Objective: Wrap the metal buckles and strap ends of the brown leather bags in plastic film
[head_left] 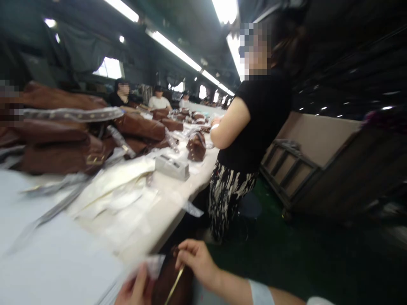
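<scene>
**Lower centre of frame: leather, metal and plastic film**

The brown leather panel (184, 284) has a smooth, low-sheen finish; the thin gold-toned metal rod (174, 284) is glossy; the clear plastic film (149, 264) is shiny. At upper left, the brown leather bags (54, 152) show a soft sheen, with a polished brass buckle (95, 159); the cream sheets (108, 190) look matt.

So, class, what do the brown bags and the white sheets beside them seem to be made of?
The brown bags look like leather or faux leather: smooth, softly sheened, with soft folds. The white sheets look like thin plastic film or foam, creased and faintly glossy; neither is certain.
</scene>
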### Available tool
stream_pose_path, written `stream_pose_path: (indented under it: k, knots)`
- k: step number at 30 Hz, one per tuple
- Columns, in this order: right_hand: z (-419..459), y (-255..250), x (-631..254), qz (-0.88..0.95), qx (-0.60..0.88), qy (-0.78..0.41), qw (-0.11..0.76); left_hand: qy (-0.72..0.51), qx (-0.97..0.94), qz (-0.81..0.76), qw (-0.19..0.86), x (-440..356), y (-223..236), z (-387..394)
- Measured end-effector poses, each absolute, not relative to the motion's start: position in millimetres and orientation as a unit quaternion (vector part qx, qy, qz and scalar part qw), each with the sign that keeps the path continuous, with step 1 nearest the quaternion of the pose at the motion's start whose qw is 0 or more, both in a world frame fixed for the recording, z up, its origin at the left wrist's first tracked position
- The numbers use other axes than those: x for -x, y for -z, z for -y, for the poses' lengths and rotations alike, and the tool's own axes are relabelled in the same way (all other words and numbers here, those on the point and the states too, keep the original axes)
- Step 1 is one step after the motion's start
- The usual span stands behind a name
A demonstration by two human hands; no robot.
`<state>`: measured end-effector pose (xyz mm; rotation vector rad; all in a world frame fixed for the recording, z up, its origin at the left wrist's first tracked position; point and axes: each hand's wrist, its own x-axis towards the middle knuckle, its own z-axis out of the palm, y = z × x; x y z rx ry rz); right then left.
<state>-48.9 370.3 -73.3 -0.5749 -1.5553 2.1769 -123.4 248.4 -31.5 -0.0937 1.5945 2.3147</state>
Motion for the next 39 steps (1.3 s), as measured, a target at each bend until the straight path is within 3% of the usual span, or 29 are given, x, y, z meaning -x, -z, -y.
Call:
stream_pose_path:
  k: [5, 19, 28, 34, 39]
  knots:
    - [-370, 61, 43, 0.582, 0.205, -0.759, 0.207, -0.865, 0.17, -0.444, 0.158, 128, 50, -244]
    - [-377, 70, 45, 0.602, 0.159, -0.77, 0.141, -0.878, 0.12, -0.44, 0.144, 119, 50, -254]
    - [-377, 67, 44, 0.578, 0.169, -0.78, 0.168, -0.885, 0.119, -0.432, 0.13, 119, 48, -253]
    - [-373, 63, 48, 0.569, 0.18, -0.786, 0.161, -0.843, 0.08, -0.507, 0.162, 118, 57, -250]
    - [-370, 80, 58, 0.543, 0.194, -0.804, 0.147, -0.727, 0.008, -0.657, 0.2, 126, 79, -240]
